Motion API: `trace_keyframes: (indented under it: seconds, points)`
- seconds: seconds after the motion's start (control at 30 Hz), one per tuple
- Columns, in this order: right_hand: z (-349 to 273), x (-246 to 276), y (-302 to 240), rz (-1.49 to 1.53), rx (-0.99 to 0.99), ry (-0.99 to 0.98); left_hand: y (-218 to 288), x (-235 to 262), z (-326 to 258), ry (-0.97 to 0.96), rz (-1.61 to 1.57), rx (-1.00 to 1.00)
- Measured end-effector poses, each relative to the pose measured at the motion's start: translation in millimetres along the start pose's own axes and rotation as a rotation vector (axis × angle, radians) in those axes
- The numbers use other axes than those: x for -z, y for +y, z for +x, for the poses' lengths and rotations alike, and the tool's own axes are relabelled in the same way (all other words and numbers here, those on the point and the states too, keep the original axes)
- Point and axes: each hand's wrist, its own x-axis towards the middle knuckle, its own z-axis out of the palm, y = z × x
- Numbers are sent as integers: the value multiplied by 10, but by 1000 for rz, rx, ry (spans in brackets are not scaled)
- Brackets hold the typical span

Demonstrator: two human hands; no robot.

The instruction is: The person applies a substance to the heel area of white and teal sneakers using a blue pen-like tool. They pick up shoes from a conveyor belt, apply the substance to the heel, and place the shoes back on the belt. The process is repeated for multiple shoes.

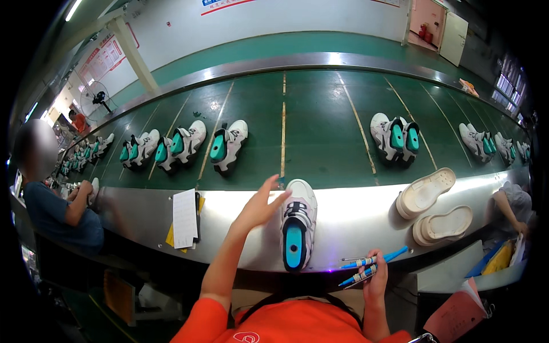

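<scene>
A white and black sneaker with a blue insole piece in its opening stands on the metal ledge right in front of me, toe pointing away. My left hand is just left of its toe, fingers stretched and apart, with nothing in it. Whether a fingertip touches the shoe I cannot tell. To the right of the heel, at the ledge's front edge, my right hand is closed around a blue pen-like tool with two slim branches and pale bands wrapped round them. Its exact kind is unclear.
Beyond the metal ledge runs a green conveyor belt carrying several sneakers. Two cream shoe soles lie to the right, a paper sheet to the left. Co-workers sit at both sides. A pink paper hangs lower right.
</scene>
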Motion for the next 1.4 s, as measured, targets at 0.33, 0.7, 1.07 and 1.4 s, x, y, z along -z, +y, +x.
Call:
trace_keyframes:
  seconds: [0.33,0.7,1.07,1.4]
  points:
    - [-95,-50,-64,-95,145,-39,-22,-371,441,-43,-824,163]
    - [-166,-760,-471,-55,750,-67,896,-65,-932,254,-403,-559]
    - [-105,-1006,-271,79,1087,-482,841,-58,-898,262,-411,-549]
    - [-132,-1114,-388,-37,1146,-448,794,5,-891,252,-365,-606]
